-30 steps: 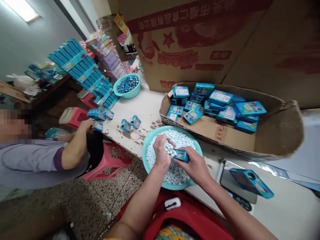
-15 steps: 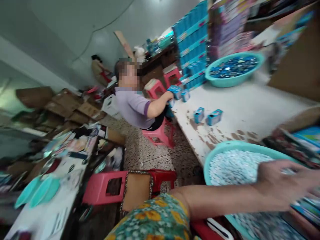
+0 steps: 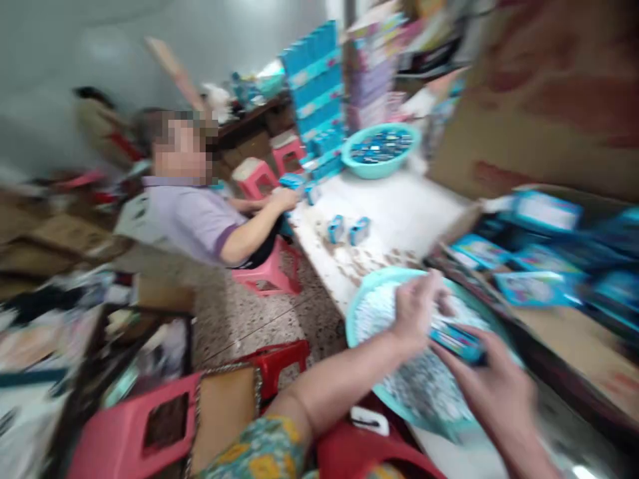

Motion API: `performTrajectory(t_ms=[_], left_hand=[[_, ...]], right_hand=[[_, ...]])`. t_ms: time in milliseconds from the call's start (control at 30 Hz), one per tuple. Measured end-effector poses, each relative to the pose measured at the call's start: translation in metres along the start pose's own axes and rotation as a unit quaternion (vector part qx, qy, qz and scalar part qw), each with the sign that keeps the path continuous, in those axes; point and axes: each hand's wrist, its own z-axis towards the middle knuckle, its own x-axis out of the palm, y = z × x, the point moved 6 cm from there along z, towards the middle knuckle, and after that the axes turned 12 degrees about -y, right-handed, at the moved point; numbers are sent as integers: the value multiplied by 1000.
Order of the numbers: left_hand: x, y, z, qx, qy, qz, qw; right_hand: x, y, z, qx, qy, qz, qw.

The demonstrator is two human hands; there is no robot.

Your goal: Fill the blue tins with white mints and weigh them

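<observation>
My right hand (image 3: 504, 382) is closed around a small blue box (image 3: 456, 339) with a pale printed face, held over the near side of a turquoise basin (image 3: 352, 319). Small whitish pieces (image 3: 379, 303), too blurred to name, fill that basin. Just to the left of the box's end is my left hand (image 3: 417, 313), raised over the pieces. Its fingers are smeared by motion, so I cannot make out whether they hold anything.
At right, a cardboard carton (image 3: 579, 332) holds several blue boxes. Two more boxes (image 3: 358, 230) stand on the white table (image 3: 399, 206), before another basin (image 3: 382, 171) of dark blue items. A seated co-worker (image 3: 194, 213) handles blue boxes at the table's left edge. Stools (image 3: 272, 269) stand nearby.
The view has swung right, bringing the carton's boxes into sight. My left hand has come back from the far right to above the basin, and the box in my right hand now shows clearly.
</observation>
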Motion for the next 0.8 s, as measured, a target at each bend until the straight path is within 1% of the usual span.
performTrajectory(t_ms=[67, 133, 233, 367, 533, 633, 700, 800], left_hand=[[-2, -5, 3, 13, -17, 12, 1000], [4, -7, 6, 26, 13, 14, 999], [14, -8, 6, 33, 34, 22, 999], [25, -2, -1, 29, 51, 67, 996], [36, 5, -6, 38, 68, 69, 995], [41, 10, -10, 34, 98, 79, 991], [42, 12, -12, 49, 116, 91, 988], [39, 12, -13, 84, 122, 96, 984]], right_hand=[[-4, 9, 5, -48, -23, -16, 998], [-3, 13, 12, -65, -24, -3, 998], [-6, 14, 18, -53, -39, 6, 998], [-18, 11, 14, -27, -68, 13, 997], [-29, 3, 13, -28, -80, 16, 996], [-31, -2, 12, -24, -89, 12, 996], [-31, -4, 12, -23, -90, 12, 996], [-28, -3, 10, -25, -87, 20, 996]])
